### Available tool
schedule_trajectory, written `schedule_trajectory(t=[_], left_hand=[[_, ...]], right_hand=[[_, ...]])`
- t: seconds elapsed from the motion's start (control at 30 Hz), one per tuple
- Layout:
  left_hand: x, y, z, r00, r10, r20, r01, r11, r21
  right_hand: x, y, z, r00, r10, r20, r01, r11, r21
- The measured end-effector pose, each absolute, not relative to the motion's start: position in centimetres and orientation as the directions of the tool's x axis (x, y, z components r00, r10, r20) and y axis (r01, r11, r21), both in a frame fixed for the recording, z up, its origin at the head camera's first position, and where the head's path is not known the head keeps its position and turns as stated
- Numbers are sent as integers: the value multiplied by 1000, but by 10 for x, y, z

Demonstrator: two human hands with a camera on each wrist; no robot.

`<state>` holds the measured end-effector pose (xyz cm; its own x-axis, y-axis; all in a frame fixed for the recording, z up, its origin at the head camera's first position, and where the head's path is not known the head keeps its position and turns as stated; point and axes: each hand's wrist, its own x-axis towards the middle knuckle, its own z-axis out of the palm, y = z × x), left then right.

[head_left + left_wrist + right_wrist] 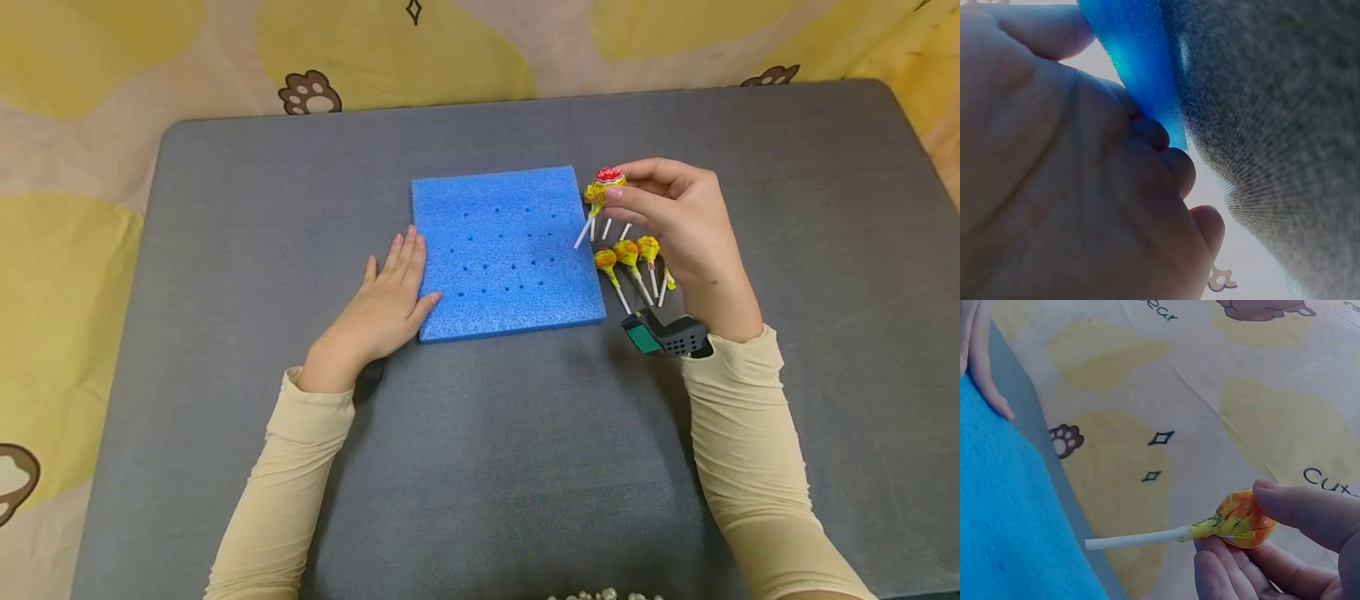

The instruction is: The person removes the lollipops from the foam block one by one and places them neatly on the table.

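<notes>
My right hand (686,217) pinches a lollipop (610,177) by its wrapped head, between thumb and fingers. Its yellow and orange wrapper and bare white stick show in the right wrist view, the stick (1138,539) pointing left. In the head view the stick slants down beside the right edge of a blue foam board (495,312) with rows of small holes. My left hand (386,304) lies with straight fingers along the board's left edge, thumb over its lower left corner. In the left wrist view, the fingers (1179,172) touch the board's side.
Several yellow-wrapped lollipops (626,252) lie on the grey table (495,442) right of the board, some partly hidden by my right hand. A black wrist camera (663,333) sits under my right wrist. A patterned yellow and cream cloth (465,50) hangs behind the table.
</notes>
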<state>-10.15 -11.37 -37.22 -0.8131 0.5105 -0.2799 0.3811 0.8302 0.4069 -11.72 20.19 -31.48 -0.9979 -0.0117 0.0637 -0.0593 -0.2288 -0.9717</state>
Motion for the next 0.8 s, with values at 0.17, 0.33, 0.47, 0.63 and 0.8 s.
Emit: schedule_trajectory(t=[0.17,0.33,0.47,0.63,0.8], left_hand=[[-102,-114,-373,-812,512,-280,386,831,401],[-102,-115,-373,-811,513,-280,388,831,398],[-102,-115,-373,-811,513,-280,388,831,398],[-102,-115,-372,-812,513,-279,388,831,399],[-102,-114,-372,-812,513,-279,387,830,402]], right_hand=[[-117,212,-312,-999,3,46,-46,-192,-980],[-117,223,-310,-1000,16,9,-11,-175,-985],[-118,232,-309,-1000,18,-17,13,-199,-980],[-117,244,-309,-999,13,-49,45,-211,-977],[-116,257,-308,-996,-2,-87,85,-210,-974]])
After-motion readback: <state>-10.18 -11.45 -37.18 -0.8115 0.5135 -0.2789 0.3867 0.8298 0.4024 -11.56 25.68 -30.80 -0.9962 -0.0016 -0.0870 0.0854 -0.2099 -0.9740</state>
